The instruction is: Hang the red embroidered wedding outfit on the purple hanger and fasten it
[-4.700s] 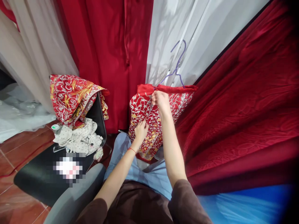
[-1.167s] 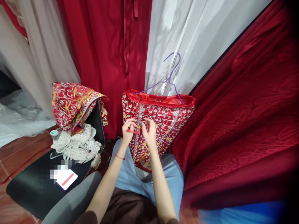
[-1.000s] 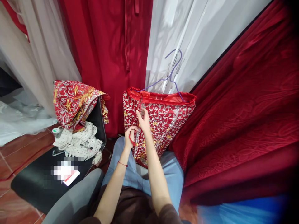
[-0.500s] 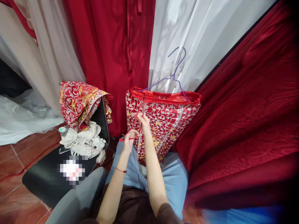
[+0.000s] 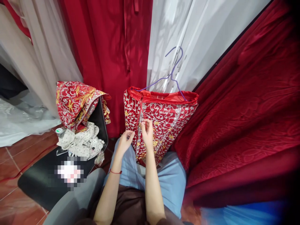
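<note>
A red skirt-like garment with silver and gold embroidery stands against my knees, a purple wire hanger in its red waistband. From the waistband's left part hangs a thin red ribbon with two strands. My left hand is closed in a pinch, at the lower end of the left strand. Just to the right and slightly higher, my right hand pinches the other strand in front of the embroidery. The strand ends are hard to make out against the red cloth.
A black chair at left bears another red embroidered garment, a white dotted cloth and a small white-capped item. Red curtains and white drapery hang behind; patterned red fabric hangs at right.
My hands have moved apart, the left one slightly down and left, the right one slightly down and right. The loop of ribbon between them no longer shows. The view has shifted slightly.
</note>
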`<state>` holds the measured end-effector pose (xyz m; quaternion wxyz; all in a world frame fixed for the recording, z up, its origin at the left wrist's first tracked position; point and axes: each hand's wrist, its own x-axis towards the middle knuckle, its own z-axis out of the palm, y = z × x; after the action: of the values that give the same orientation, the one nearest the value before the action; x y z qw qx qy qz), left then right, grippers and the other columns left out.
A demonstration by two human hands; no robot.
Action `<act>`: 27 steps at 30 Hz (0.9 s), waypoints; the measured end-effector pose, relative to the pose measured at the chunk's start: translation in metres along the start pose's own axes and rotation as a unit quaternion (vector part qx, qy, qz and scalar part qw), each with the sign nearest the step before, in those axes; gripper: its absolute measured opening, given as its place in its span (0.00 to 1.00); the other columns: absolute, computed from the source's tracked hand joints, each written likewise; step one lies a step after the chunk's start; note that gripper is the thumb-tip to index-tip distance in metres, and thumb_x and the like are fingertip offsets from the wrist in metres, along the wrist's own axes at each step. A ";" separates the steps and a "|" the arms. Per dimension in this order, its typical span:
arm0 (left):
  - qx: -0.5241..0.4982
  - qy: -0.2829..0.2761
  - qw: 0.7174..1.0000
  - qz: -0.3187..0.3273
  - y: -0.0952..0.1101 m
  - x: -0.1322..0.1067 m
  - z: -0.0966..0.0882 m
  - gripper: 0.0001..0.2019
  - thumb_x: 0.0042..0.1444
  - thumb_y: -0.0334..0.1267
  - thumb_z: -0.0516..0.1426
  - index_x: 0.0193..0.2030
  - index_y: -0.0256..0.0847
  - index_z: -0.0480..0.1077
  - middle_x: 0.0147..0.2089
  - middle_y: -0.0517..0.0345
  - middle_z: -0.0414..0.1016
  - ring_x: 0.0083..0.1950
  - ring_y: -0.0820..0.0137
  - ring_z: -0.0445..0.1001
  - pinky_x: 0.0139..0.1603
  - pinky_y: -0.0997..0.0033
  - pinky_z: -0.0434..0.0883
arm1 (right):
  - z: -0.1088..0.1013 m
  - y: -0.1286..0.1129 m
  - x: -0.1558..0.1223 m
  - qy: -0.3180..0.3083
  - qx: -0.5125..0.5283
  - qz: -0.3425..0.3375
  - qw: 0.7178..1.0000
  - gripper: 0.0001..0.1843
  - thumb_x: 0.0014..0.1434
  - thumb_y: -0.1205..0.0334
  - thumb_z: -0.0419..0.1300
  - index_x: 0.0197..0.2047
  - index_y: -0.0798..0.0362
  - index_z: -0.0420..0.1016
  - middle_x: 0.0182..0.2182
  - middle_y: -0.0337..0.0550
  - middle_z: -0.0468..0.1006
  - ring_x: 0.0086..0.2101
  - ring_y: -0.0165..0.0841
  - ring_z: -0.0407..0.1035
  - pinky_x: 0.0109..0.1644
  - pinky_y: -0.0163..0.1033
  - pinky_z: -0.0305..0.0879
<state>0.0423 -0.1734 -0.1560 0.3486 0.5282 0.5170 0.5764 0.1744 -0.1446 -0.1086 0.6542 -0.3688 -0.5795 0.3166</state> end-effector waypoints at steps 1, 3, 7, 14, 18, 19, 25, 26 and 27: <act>0.011 0.044 0.999 0.030 0.002 0.002 0.003 0.14 0.55 0.50 0.63 0.41 0.44 0.75 0.44 0.53 0.79 0.48 0.64 0.76 0.58 0.63 0.68 | 0.001 0.000 -0.006 -0.001 0.016 0.013 1.000 0.16 0.66 0.50 0.53 0.52 0.49 0.63 0.37 0.41 0.74 0.33 0.30 0.69 0.42 0.37 0.67; -0.006 0.094 0.992 0.083 0.011 0.009 0.014 0.14 0.56 0.48 0.64 0.45 0.43 0.74 0.48 0.51 0.77 0.51 0.64 0.75 0.59 0.64 0.67 | 0.002 -0.001 -0.018 -0.018 0.032 0.036 0.999 0.18 0.68 0.50 0.51 0.56 0.47 0.58 0.35 0.38 0.74 0.27 0.29 0.66 0.36 0.35 0.66; -0.110 0.075 0.984 0.114 0.042 0.037 0.044 0.15 0.61 0.50 0.59 0.48 0.43 0.73 0.49 0.50 0.77 0.51 0.66 0.75 0.56 0.67 0.69 | -0.004 -0.004 -0.029 -0.095 -0.052 0.020 0.994 0.14 0.69 0.52 0.49 0.52 0.49 0.66 0.34 0.42 0.76 0.30 0.33 0.70 0.38 0.37 0.66; -0.280 0.008 0.959 0.055 0.093 0.087 0.059 0.24 0.59 0.61 0.56 0.38 0.39 0.74 0.23 0.63 0.66 0.22 0.77 0.65 0.22 0.77 0.62 | -0.032 -0.032 -0.030 -0.219 -0.335 0.019 0.916 0.14 0.69 0.57 0.49 0.41 0.44 0.76 0.29 0.41 0.79 0.30 0.37 0.72 0.35 0.36 0.58; -0.285 -0.006 0.957 0.060 0.102 0.098 0.048 0.15 0.53 0.49 0.66 0.34 0.39 0.74 0.25 0.65 0.65 0.22 0.81 0.60 0.21 0.82 0.57 | -0.046 -0.049 -0.033 -0.272 -0.348 0.056 0.896 0.19 0.68 0.54 0.52 0.26 0.48 0.70 0.20 0.37 0.71 0.22 0.32 0.63 0.32 0.36 0.53; -0.287 0.001 0.956 0.059 0.101 0.098 0.047 0.14 0.52 0.48 0.67 0.35 0.39 0.74 0.25 0.65 0.65 0.23 0.81 0.60 0.21 0.82 0.57 | -0.048 -0.052 -0.034 -0.270 -0.338 0.059 0.900 0.20 0.68 0.53 0.53 0.24 0.48 0.67 0.18 0.35 0.67 0.21 0.31 0.61 0.32 0.36 0.52; -0.276 0.051 0.953 0.112 0.080 0.073 0.047 0.15 0.58 0.50 0.62 0.45 0.42 0.73 0.26 0.66 0.62 0.22 0.79 0.56 0.20 0.79 0.55 | -0.050 -0.068 -0.031 -0.110 -0.125 0.029 0.986 0.21 0.67 0.44 0.52 0.28 0.48 0.62 0.20 0.31 0.59 0.22 0.28 0.55 0.29 0.35 0.53; -0.271 0.038 0.956 0.110 0.075 0.064 0.048 0.16 0.59 0.52 0.61 0.46 0.42 0.73 0.27 0.65 0.63 0.22 0.79 0.56 0.20 0.78 0.54 | -0.047 -0.070 -0.027 -0.082 -0.077 0.033 0.993 0.20 0.66 0.43 0.52 0.29 0.48 0.62 0.19 0.31 0.59 0.21 0.28 0.55 0.28 0.35 0.54; -0.269 0.026 0.957 0.102 0.071 0.052 0.049 0.17 0.59 0.53 0.60 0.46 0.42 0.72 0.28 0.65 0.63 0.22 0.79 0.55 0.19 0.78 0.53 | -0.043 -0.072 -0.021 -0.060 -0.034 0.037 0.997 0.20 0.66 0.43 0.53 0.29 0.48 0.63 0.19 0.31 0.60 0.21 0.28 0.55 0.27 0.35 0.54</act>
<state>0.0898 -0.1284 -0.0789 0.4038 0.4495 0.2952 0.7401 0.2137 -0.2053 -0.0614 0.5932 -0.3927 -0.6139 0.3420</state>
